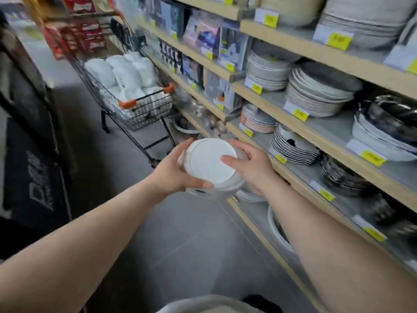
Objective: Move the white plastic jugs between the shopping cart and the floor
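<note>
In the middle of the frame, a person holds a round white plastic jug (208, 162) in both bare hands, its flat circular end turned toward the camera and its sides too blurred to make out. The left hand (178, 169) wraps the jug's near-left edge, with the thumb tucked under the rim. The right hand (251, 166) clasps the opposite side, with the thumb laid across the white face. The jug hangs in the air above the grey tiled floor (185, 249) and well apart from the black wire shopping cart with orange corner caps (146, 116) at upper left of centre. That cart is heaped above its rim with more white plastic jugs (126, 73). No jug can be seen standing on the floor in this view, so the job looks barely begun if the cart is being emptied, and close to finished if it is being filled. The picture alone does not settle which way the jug is going. Wooden store shelves stacked with plates and bowls (316, 93) fill the right side, and a black mat with pale lettering (33, 177) lies at left.
</note>
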A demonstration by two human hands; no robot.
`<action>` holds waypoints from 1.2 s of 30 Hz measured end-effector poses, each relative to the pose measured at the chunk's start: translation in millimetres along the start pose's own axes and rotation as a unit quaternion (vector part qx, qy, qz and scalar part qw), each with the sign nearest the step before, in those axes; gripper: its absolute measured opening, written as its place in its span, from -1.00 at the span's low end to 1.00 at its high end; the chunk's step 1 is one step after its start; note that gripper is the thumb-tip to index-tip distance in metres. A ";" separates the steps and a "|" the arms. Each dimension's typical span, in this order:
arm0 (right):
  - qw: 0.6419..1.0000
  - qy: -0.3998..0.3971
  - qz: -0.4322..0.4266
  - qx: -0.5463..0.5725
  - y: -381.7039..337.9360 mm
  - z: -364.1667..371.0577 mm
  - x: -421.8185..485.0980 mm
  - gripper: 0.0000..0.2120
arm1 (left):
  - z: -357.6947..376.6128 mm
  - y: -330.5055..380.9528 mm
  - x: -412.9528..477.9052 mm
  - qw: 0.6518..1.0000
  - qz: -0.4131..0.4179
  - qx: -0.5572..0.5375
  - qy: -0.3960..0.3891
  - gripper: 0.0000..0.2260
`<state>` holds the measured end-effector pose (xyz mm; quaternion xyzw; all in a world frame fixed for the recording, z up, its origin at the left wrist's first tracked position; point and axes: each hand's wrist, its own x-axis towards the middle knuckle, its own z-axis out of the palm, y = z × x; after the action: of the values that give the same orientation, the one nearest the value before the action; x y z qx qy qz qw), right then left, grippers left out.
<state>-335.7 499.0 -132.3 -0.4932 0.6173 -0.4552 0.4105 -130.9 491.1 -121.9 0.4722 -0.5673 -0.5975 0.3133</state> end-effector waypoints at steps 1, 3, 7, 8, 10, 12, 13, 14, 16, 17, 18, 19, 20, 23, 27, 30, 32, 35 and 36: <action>1.000 -0.016 -0.008 0.002 -4.9 18.3 15.2 -0.44 | -17.8 -0.4 2.9 1.000 0.007 -0.005 0.018 -0.16; 0.998 -0.055 -0.023 0.004 -13.5 54.2 46.9 -0.44 | -52.7 -4.7 11.8 0.998 0.018 -0.007 0.061 -0.18; 0.991 -0.131 -0.029 0.016 -25.4 116.3 117.3 -0.47 | -114.5 -12.1 44.3 0.989 0.029 -0.002 0.147 -0.20; 0.988 -0.147 -0.032 0.022 -27.9 131.3 136.2 -0.48 | -128.7 -13.3 55.1 0.986 0.025 -0.003 0.165 -0.18; 0.984 -0.171 -0.041 0.036 -34.4 160.2 175.5 -0.50 | -157.2 -11.2 78.0 0.980 0.008 -0.005 0.199 -0.07; 0.979 -0.190 -0.055 0.040 -44.0 186.4 215.7 -0.51 | -186.6 -5.3 101.8 0.973 -0.001 0.002 0.230 0.02; 0.976 -0.203 -0.062 0.039 -51.2 198.2 235.3 -0.52 | -200.7 -0.9 113.1 0.969 -0.004 0.015 0.247 0.05; 0.972 -0.219 -0.071 0.038 -58.7 209.7 255.2 -0.53 | -214.5 3.2 124.0 0.963 -0.008 0.026 0.266 0.07; 0.964 -0.250 -0.088 0.033 -76.4 233.9 292.5 -0.56 | -241.7 10.5 145.1 0.952 -0.017 0.033 0.302 0.07; 0.959 -0.265 -0.095 0.027 -84.1 247.0 309.2 -0.55 | -255.1 12.2 154.6 0.947 -0.019 0.032 0.318 0.08; 0.956 -0.275 -0.101 0.021 -91.0 258.8 323.6 -0.54 | -267.6 13.1 163.7 0.943 -0.020 0.032 0.329 0.09; 0.953 -0.282 -0.107 0.020 -95.9 270.9 337.5 -0.51 | -280.0 13.6 172.8 0.941 -0.019 0.031 0.337 0.08; 0.952 -0.286 -0.108 0.018 -100.0 282.9 350.9 -0.50 | -292.9 12.7 181.7 0.940 -0.017 0.026 0.340 0.07; 0.948 -0.303 -0.099 0.007 -107.9 321.1 390.3 -0.53 | -333.5 5.8 208.3 0.941 -0.005 0.009 0.339 0.03; 0.950 -0.300 -0.085 0.012 -114.1 385.8 442.8 -0.61 | -407.3 -9.7 252.3 0.944 -0.013 0.003 0.330 0.05; 0.958 -0.275 -0.079 0.025 -122.8 436.2 482.0 -0.56 | -475.1 -14.9 288.2 0.949 -0.025 0.024 0.314 0.09; 0.965 -0.252 -0.071 0.028 -132.3 466.9 507.3 -0.55 | -519.0 -12.0 311.4 0.953 -0.025 0.042 0.300 0.10; 0.974 -0.215 -0.060 0.037 -147.7 501.6 542.9 -0.54 | -576.5 -3.3 348.0 0.962 -0.011 0.048 0.270 0.06; 0.977 -0.204 -0.057 0.039 -153.4 510.3 555.3 -0.56 | -593.8 -0.8 361.6 0.965 -0.009 0.053 0.258 0.07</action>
<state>90.2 -141.9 -142.9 -0.5937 0.4727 -0.3919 0.5201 286.1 -64.7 -145.0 0.6309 -0.4941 -0.4275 0.4183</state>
